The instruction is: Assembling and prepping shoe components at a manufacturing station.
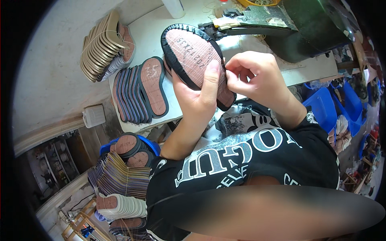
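Note:
A shoe insole [193,50] with a pinkish-brown underside and a black edging pleated around the toe is held up in front of me, toe pointing away. My left hand [197,94] is closed around its left side, thumb lying across the underside. At the insole's right edge, my right hand [255,74] is closed in a pinch on the black edging; its other fingers curl in, and the exact spot under the fingertips is hidden. On the white table just left of my left hand stands a row of similar insoles [130,94], with one pinkish underside [153,86] facing out.
A dark green machine [261,24] with a jutting arm stands just beyond my right hand. Tied beige insoles [100,48] lean by the wall. More bundled insoles [124,176] stack up at lower left. Blue bins [321,108] stand at right, and a clear bottle [222,9] is at the back.

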Motion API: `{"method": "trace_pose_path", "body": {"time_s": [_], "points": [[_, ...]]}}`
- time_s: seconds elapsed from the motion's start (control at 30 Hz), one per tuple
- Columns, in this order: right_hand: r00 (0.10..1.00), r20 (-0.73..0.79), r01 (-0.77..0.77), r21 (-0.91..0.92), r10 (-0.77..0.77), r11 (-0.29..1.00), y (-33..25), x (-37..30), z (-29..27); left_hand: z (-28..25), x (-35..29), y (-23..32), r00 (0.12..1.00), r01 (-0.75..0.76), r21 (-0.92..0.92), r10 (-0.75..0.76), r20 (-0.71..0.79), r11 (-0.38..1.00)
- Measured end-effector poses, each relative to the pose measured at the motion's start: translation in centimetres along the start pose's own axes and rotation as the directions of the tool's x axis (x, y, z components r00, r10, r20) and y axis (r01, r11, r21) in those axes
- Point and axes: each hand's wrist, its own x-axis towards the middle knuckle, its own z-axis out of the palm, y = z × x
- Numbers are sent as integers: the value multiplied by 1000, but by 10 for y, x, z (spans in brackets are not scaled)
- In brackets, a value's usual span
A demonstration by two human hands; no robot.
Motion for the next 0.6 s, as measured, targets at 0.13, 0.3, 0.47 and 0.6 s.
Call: {"method": "trace_pose_path", "body": {"time_s": [0.13,0.3,0.47,0.6], "points": [[927,183,-359,682,327,637,11,-6,7,1,1,11,983,175,-204,-182,-17,963],[910,280,-403,767,305,500,11,-6,6,-2,2,13,963,267,-259,-268,31,928],[925,282,-379,710,252,594,21,-3,0,-3,5,7,964,267,-206,-260,61,941],[920,348,-388,727,182,567,25,-2,-5,-3,4,12,961,276,-170,-268,69,946]]}}
